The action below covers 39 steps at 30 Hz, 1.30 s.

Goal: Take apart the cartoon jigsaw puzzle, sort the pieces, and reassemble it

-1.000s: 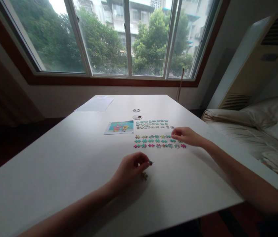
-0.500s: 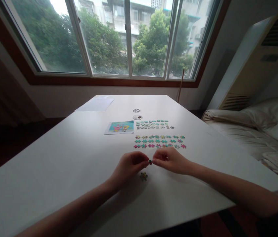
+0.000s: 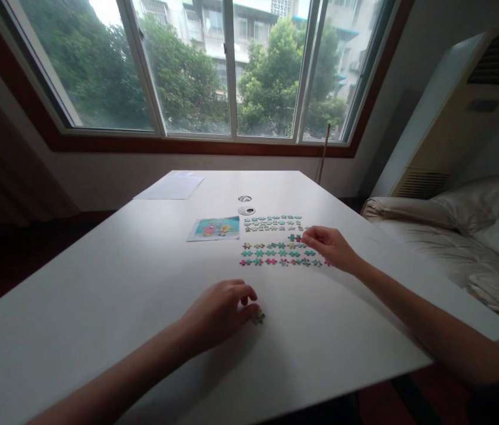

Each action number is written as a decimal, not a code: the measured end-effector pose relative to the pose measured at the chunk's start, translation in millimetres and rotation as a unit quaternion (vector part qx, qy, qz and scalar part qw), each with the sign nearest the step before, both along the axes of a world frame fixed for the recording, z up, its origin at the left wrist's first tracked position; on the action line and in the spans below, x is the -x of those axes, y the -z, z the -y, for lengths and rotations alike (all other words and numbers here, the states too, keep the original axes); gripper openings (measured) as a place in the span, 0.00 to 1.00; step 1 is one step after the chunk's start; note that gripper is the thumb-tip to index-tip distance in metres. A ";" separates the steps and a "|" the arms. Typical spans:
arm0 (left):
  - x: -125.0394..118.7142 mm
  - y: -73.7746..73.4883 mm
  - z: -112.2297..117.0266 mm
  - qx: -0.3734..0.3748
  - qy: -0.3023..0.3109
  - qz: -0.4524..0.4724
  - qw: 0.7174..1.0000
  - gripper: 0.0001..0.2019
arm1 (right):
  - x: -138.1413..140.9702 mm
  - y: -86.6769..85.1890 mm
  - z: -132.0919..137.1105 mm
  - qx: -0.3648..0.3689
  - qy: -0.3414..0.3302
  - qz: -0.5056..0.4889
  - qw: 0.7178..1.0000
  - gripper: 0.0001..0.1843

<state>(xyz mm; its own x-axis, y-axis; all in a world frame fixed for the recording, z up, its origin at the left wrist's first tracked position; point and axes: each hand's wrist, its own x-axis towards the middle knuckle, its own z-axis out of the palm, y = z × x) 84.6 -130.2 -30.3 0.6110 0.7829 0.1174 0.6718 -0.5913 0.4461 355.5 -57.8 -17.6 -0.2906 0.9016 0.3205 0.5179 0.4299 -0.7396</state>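
My right hand (image 3: 331, 247) pinches a small green and dark jigsaw piece (image 3: 294, 238) between thumb and fingertips, just above the rows of puzzle pieces. Under and around it lie several jigsaw pieces (image 3: 271, 253) in teal, pink and yellow, set out in rows on the white table (image 3: 111, 277). Nearer to me, my left hand (image 3: 220, 310) has its fingers bent and parted from the thumb. Its thumb tip is at a small cluster of yellow-green jigsaw pieces (image 3: 258, 317); whether it touches them I cannot tell.
A picture sheet (image 3: 214, 229) with cartoon figures lies left of the rows. Two round flat items (image 3: 246, 211) rest behind it, and white paper (image 3: 169, 188) is at the far left corner. A cream sofa (image 3: 448, 236) stands along the right side, below a window.
My hands have come apart. The right one has carried the jigsaw piece away and to the right, over the rows. My left hand has let go and come down beside the near cluster.
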 end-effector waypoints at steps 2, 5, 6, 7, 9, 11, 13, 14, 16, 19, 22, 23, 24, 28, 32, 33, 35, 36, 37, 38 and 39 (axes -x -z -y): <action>-0.3 -0.7 4.3 -0.016 -0.001 -0.030 0.999 0.10 | -10.7 -5.2 -6.7 0.015 -0.004 0.043 0.999 0.21; -1.2 -2.0 9.0 -0.052 0.000 -0.071 0.996 0.13 | -36.3 -13.4 -18.8 0.082 -0.021 0.154 0.984 0.21; -1.6 -2.2 9.8 -0.060 0.002 -0.082 0.995 0.13 | -47.0 -15.1 -23.1 0.115 -0.025 0.186 0.975 0.22; -1.9 -2.3 10.3 -0.064 0.005 -0.091 0.994 0.13 | -58.2 -15.9 -27.3 0.150 -0.027 0.210 0.966 0.22; -2.4 -2.1 10.5 -0.066 0.013 -0.098 0.993 0.11 | -79.5 -14.4 -35.0 0.215 -0.024 0.233 0.948 0.24; -2.4 -1.6 9.7 -0.064 0.021 -0.097 0.993 0.08 | -96.0 -9.7 -41.2 0.264 -0.017 0.241 0.934 0.25; -2.1 -1.2 8.3 -0.057 0.025 -0.090 0.994 0.07 | -106.0 -3.4 -45.6 0.292 -0.010 0.246 0.924 0.25; -1.9 -1.0 7.4 -0.051 0.026 -0.085 0.995 0.07 | -108.7 -0.3 -47.0 0.303 -0.010 0.247 0.920 0.25; -1.6 -0.4 5.3 -0.035 0.021 -0.074 0.996 0.08 | -111.2 4.6 -48.7 0.320 -0.013 0.248 0.914 0.24; -0.7 1.7 1.3 0.002 0.011 -0.055 0.998 0.06 | -113.1 7.1 -49.4 0.333 -0.005 0.254 0.908 0.22; 0.8 5.3 -3.5 0.037 0.007 -0.011 0.999 0.06 | -112.5 3.1 -49.3 0.327 0.011 0.277 0.903 0.21; 1.2 6.5 -5.1 0.049 0.000 0.005 0.999 0.06 | -109.8 0.9 -48.8 0.313 0.012 0.282 0.907 0.21; 1.4 7.4 -6.7 0.064 -0.009 0.022 0.998 0.05 | -104.7 -1.4 -47.7 0.288 0.010 0.284 0.915 0.21; -0.3 7.7 -11.5 0.183 -0.061 0.157 0.969 0.04 | -57.1 -4.6 -31.5 0.123 -0.033 0.238 0.963 0.20; -4.3 4.7 -11.9 0.292 -0.115 0.316 0.895 0.07 | 11.0 3.9 7.4 0.049 -0.115 0.142 0.982 0.17; -5.3 4.0 -11.4 0.300 -0.126 0.338 0.883 0.08 | 25.0 6.6 18.3 0.048 -0.124 0.124 0.983 0.16; -6.9 2.8 -10.1 0.306 -0.138 0.371 0.866 0.08 | 45.8 11.6 37.1 0.049 -0.134 0.101 0.985 0.14; -7.6 2.4 -9.5 0.307 -0.140 0.383 0.860 0.09 | 52.6 13.9 44.1 0.051 -0.132 0.092 0.986 0.13; -8.3 2.0 -8.9 0.308 -0.140 0.391 0.856 0.09 | 57.3 16.1 49.3 0.050 -0.128 0.084 0.987 0.12; -8.8 1.8 -8.5 0.308 -0.139 0.396 0.854 0.09 | 60.4 18.2 52.8 0.047 -0.123 0.076 0.988 0.12; -9.3 1.6 -8.1 0.309 -0.138 0.398 0.852 0.09 | 62.2 20.1 54.9 0.044 -0.118 0.068 0.990 0.11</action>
